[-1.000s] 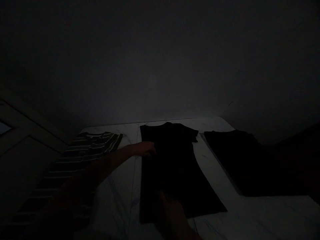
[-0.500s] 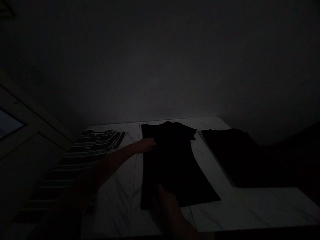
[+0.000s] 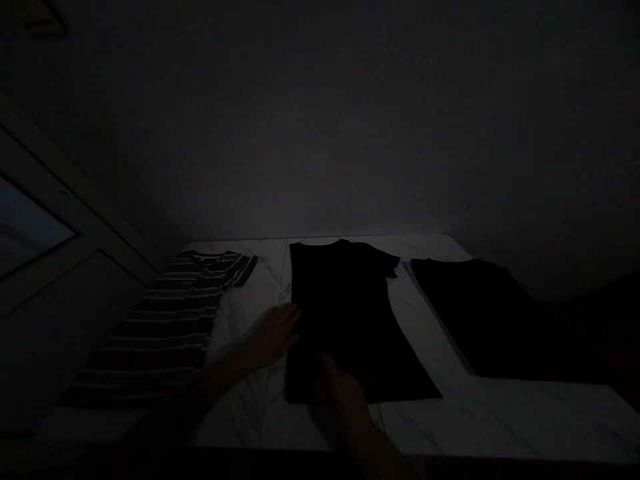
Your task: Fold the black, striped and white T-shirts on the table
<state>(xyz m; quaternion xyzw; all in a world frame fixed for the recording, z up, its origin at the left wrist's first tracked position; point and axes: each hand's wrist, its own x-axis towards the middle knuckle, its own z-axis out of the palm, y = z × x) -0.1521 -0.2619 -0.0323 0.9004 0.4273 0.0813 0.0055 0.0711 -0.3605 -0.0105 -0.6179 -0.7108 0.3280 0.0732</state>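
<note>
A black short-sleeved T-shirt (image 3: 345,313) lies flat in the middle of a white marble table, its collar away from me. My left hand (image 3: 274,337) rests palm down with its fingers spread, the fingertips at the shirt's left edge. My right hand (image 3: 340,400) lies on the shirt's lower hem, and the dim light hides whether its fingers pinch the cloth. To the left lies a dark striped shirt (image 3: 170,327), and my left forearm passes close to its lower part. A second black garment (image 3: 480,320) lies to the right, apart from both hands.
The white marble tabletop (image 3: 240,413) runs under the garments, with a seam crossing it near the middle. A dark wall (image 3: 320,133) rises behind it. At the far left stands a door or window frame (image 3: 50,227) with a pale pane.
My left hand has slid down the shirt's left edge toward me, uncovering more of the striped shirt. My right hand stays at the hem, and the view has tilted slightly.
</note>
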